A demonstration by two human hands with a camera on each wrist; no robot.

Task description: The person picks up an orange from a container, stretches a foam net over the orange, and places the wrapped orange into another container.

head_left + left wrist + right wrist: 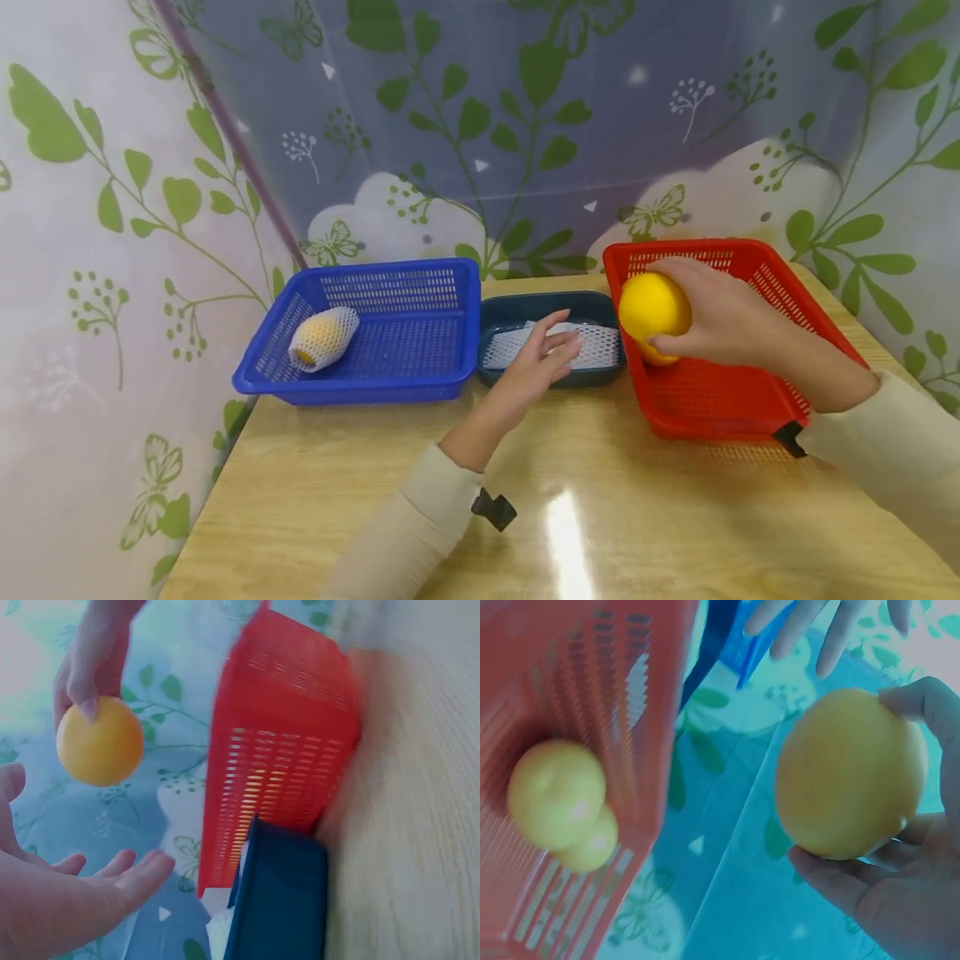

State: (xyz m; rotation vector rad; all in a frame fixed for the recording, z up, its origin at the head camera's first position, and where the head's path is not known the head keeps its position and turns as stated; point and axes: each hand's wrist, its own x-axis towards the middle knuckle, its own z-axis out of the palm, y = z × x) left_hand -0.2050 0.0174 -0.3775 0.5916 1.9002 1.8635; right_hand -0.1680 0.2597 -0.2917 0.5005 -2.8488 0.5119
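My right hand [716, 312] grips a round, yellow-orange fruit that looks like an orange [651, 307], thumb on one side and fingers on the other. It is held above the left side of the red basket [720, 425]. Inside that basket, the right wrist view shows two more oranges [556, 793], one partly behind the other. My left hand [536, 358] hovers over the dark teal tray [551, 302], fingers loosely bent, holding nothing. White foam net sleeves [596, 346] lie in the tray.
On the left stands a blue basket [352, 387] with one fruit in a white foam net [324, 337]. The baskets and tray stand in a row on a wooden table [360, 475]. Patterned fabric [450, 150] hangs behind and at both sides.
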